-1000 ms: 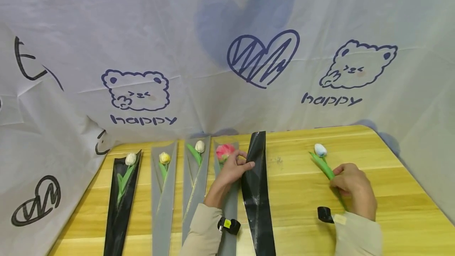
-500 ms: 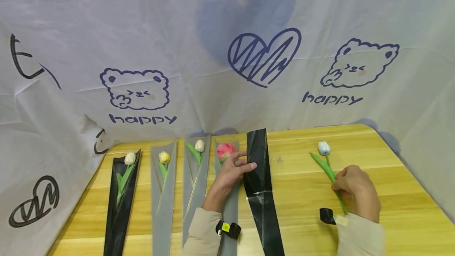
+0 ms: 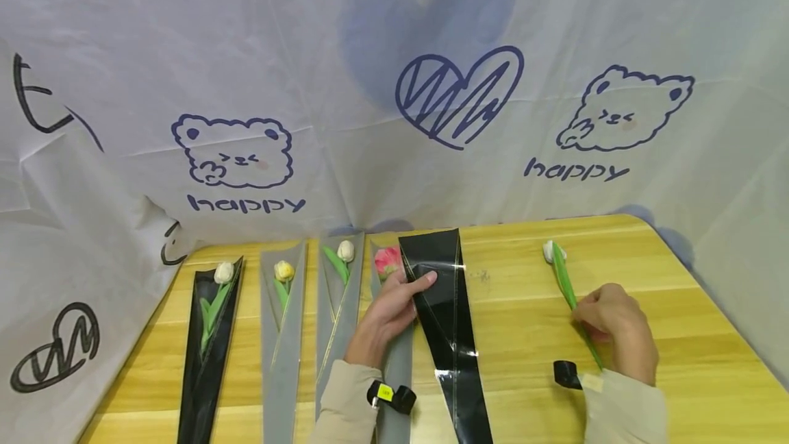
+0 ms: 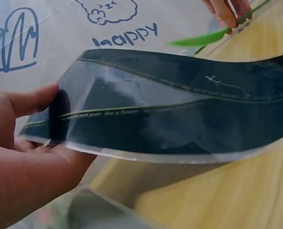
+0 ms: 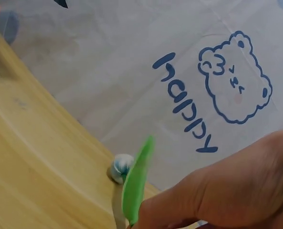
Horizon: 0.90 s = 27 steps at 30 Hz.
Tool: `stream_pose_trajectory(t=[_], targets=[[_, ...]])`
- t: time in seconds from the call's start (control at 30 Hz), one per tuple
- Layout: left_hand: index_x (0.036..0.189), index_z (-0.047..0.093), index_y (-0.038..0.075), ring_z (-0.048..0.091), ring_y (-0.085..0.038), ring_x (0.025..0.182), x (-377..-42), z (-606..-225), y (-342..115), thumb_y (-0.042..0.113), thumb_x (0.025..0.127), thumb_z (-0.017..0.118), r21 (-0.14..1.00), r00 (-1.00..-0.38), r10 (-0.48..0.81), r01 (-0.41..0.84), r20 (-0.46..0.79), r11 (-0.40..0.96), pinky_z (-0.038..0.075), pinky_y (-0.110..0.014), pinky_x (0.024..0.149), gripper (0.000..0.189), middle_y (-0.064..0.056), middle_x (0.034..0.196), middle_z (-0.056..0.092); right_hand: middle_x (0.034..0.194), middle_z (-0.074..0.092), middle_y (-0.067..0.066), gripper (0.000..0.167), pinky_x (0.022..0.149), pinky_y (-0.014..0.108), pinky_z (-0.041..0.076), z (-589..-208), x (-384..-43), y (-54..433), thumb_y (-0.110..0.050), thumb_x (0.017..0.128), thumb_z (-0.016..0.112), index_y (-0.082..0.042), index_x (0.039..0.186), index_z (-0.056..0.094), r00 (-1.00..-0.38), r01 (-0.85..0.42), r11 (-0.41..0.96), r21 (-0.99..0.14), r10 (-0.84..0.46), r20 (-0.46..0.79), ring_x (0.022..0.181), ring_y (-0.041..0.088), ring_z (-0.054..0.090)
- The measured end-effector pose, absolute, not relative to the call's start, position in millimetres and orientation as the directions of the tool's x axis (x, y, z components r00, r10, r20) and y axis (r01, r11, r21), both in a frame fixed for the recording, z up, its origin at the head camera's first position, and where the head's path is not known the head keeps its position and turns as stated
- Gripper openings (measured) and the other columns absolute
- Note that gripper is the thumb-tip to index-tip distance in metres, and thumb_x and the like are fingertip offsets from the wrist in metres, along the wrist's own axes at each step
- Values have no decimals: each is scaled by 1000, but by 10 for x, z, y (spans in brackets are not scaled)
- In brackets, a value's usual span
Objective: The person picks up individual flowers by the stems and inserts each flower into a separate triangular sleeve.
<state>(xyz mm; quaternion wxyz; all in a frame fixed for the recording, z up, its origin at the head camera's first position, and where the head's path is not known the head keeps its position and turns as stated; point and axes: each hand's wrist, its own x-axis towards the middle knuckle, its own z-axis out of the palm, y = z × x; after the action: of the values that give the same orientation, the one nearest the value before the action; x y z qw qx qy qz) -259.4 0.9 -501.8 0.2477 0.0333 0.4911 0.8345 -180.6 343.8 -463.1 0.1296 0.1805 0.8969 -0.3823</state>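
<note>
My left hand (image 3: 390,305) grips a long black flower sleeve (image 3: 455,334) near its wide top end, thumb on the front face and fingers behind. In the left wrist view the sleeve (image 4: 170,119) looks flat and glossy, with printed gold-edged lines. Over on the right, my right hand (image 3: 616,327) pinches the green stem of an artificial tulip (image 3: 562,276) with a pale blue and white head. The right wrist view shows the tulip's head (image 5: 121,168) behind its green leaf (image 5: 136,183). Flower and sleeve are apart.
Left of the sleeve lie a pink flower (image 3: 387,261) in a grey sleeve, partly behind my left hand, a white tulip (image 3: 345,251) and a yellow tulip (image 3: 283,270) in grey sleeves, and a white tulip (image 3: 224,273) in a black one. A printed cloth (image 3: 345,88) hangs behind the wooden table (image 3: 518,389).
My left hand has turned the black sleeve so its broad face shows, its top swinging left over the pink flower's edge. The tulip has rotated in my right hand, its leaf now crossing the head.
</note>
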Motion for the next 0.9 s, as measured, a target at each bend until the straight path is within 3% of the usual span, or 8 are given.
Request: stream_pose_trajectory(t=[0.17,0.37,0.63,0.9], targets=[[127,51,2,68,-10,87,-2562,-4971,-22,12,109,49,862,-867,468,-363,-172,-354,56,-25,78,20,-1,100,68,103,65,24,35,70,39,60,-4601,-1831,3440,-12,96,62,16,118,61,-922,384,570,-726,200,-331,76,23,70],[126,50,5,65,-6,81,-2530,-4917,-83,15,107,46,871,-873,457,-350,-170,-345,55,-22,75,22,3,94,65,107,68,22,43,76,41,61,-4508,-1841,3357,-12,99,58,15,132,52,-939,344,485,-804,158,-306,88,22,70],[116,55,7,68,-8,86,-2486,-4859,-161,13,108,46,883,-846,511,-349,-152,-314,56,-25,78,14,3,94,69,96,69,-4,46,75,29,60,-4415,-1864,3217,-10,106,57,18,140,45,-976,201,279,-939,134,-169,83,5,69],[114,55,8,67,-9,88,-2457,-4864,-149,8,107,47,876,-837,531,-349,-131,-334,55,-27,79,11,2,99,68,94,73,-8,49,77,27,59,-4319,-1915,3094,-13,98,72,13,135,53,-986,116,28,-993,126,-112,86,9,72]])
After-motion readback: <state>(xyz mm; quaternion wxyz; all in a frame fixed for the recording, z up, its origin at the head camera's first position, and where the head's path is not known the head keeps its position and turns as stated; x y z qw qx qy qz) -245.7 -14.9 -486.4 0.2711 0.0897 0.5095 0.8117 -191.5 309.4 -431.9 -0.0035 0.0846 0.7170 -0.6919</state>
